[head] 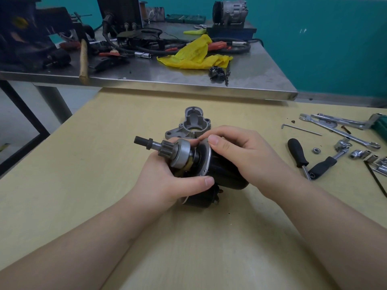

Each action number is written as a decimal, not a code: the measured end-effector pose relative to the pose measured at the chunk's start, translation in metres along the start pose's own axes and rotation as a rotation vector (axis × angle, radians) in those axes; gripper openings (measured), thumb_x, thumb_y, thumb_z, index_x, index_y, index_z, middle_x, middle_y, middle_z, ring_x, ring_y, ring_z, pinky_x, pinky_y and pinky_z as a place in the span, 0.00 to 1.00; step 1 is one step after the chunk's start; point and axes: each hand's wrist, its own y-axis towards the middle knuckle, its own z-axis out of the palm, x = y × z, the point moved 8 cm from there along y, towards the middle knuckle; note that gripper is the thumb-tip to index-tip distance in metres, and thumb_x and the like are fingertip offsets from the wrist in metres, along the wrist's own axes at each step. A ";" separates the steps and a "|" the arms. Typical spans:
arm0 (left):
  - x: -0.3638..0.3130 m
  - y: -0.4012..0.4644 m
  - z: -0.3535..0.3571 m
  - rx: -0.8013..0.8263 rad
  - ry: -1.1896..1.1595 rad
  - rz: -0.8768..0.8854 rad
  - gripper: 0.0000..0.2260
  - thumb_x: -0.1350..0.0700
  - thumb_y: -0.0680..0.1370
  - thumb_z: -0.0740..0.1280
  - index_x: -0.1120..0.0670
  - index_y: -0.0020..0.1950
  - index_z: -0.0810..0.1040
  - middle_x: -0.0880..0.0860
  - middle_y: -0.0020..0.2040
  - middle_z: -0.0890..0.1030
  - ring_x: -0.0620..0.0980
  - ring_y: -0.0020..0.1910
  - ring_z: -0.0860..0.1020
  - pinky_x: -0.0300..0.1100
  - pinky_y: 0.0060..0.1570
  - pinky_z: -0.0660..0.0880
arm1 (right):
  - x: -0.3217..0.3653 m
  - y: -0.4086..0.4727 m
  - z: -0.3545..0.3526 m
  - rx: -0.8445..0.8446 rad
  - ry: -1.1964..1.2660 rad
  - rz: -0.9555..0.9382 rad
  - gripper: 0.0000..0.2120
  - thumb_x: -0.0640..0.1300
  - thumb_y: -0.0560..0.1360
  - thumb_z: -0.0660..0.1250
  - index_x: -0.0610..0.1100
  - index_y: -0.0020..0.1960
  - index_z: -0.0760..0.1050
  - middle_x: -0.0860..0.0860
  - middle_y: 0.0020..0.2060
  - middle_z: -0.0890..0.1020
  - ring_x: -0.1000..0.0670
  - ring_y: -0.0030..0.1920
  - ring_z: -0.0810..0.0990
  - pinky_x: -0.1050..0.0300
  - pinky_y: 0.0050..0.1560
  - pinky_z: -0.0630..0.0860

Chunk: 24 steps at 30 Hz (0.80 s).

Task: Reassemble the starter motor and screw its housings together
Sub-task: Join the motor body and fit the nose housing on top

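Because both hands wrap around it, much of the starter motor [209,170] is hidden, and its black round body only peeks out between the fingers. It is held just above the pale wooden table [104,143], near the middle. The left hand [167,181] grips the front part from below, with its thumb lying across the dark body. The right hand [234,155] curls over the top and pinches the thin shiny metal rim with thumb and finger. A dark shaft [144,141] with a small toothed gear [164,148] sticks out to the left, next to a smooth silver drum. Just behind the hands sits the grey metal housing [193,124], rough and dull, with its lower part covered by the fingers. To the right lie a black-handled screwdriver [298,154], a shiny wrench [339,131] and small sockets [362,154], some cut off at the edge. Farther back, a steel bench [146,76] holds a crumpled yellow cloth [194,54] and a dark jumble that is hard to make out.
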 end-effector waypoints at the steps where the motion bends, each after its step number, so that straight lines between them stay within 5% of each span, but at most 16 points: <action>1: -0.002 0.000 0.001 0.004 0.003 0.005 0.25 0.59 0.68 0.82 0.45 0.64 0.84 0.55 0.60 0.87 0.56 0.61 0.86 0.53 0.59 0.83 | 0.000 0.000 0.000 0.018 -0.021 -0.003 0.12 0.58 0.82 0.67 0.58 0.60 0.85 0.53 0.54 0.89 0.49 0.56 0.88 0.34 0.60 0.83; 5: -0.013 0.001 0.005 0.004 0.041 0.051 0.20 0.56 0.71 0.81 0.43 0.61 0.84 0.51 0.57 0.88 0.52 0.58 0.87 0.40 0.54 0.83 | 0.004 -0.003 0.006 0.166 -0.180 -0.032 0.25 0.64 0.71 0.76 0.65 0.67 0.79 0.63 0.60 0.85 0.58 0.61 0.84 0.51 0.61 0.81; 9: -0.018 -0.002 0.005 -0.006 0.126 0.084 0.23 0.51 0.69 0.82 0.35 0.59 0.81 0.45 0.55 0.88 0.47 0.56 0.87 0.35 0.51 0.81 | 0.005 -0.004 0.003 0.195 -0.229 -0.042 0.33 0.63 0.67 0.81 0.66 0.70 0.76 0.64 0.63 0.84 0.60 0.65 0.82 0.49 0.67 0.79; 13: -0.017 -0.001 -0.002 -0.020 0.265 0.057 0.32 0.45 0.61 0.84 0.43 0.61 0.76 0.45 0.55 0.86 0.45 0.55 0.87 0.35 0.50 0.81 | 0.007 -0.008 -0.004 0.160 -0.184 -0.040 0.37 0.60 0.62 0.84 0.62 0.71 0.79 0.62 0.59 0.87 0.59 0.63 0.84 0.49 0.68 0.80; 19: -0.044 0.003 0.022 0.232 0.395 0.019 0.24 0.50 0.64 0.84 0.33 0.54 0.79 0.38 0.52 0.86 0.38 0.52 0.85 0.29 0.48 0.78 | 0.005 -0.030 -0.011 0.076 -0.015 -0.072 0.35 0.51 0.60 0.87 0.67 0.65 0.81 0.60 0.58 0.88 0.58 0.62 0.85 0.67 0.61 0.79; 24: -0.069 0.011 0.050 0.478 0.556 0.067 0.23 0.57 0.66 0.84 0.36 0.51 0.79 0.38 0.46 0.85 0.37 0.45 0.84 0.27 0.40 0.76 | 0.005 -0.055 -0.017 0.027 0.119 -0.102 0.39 0.44 0.64 0.86 0.53 0.73 0.80 0.54 0.62 0.87 0.51 0.65 0.85 0.57 0.66 0.80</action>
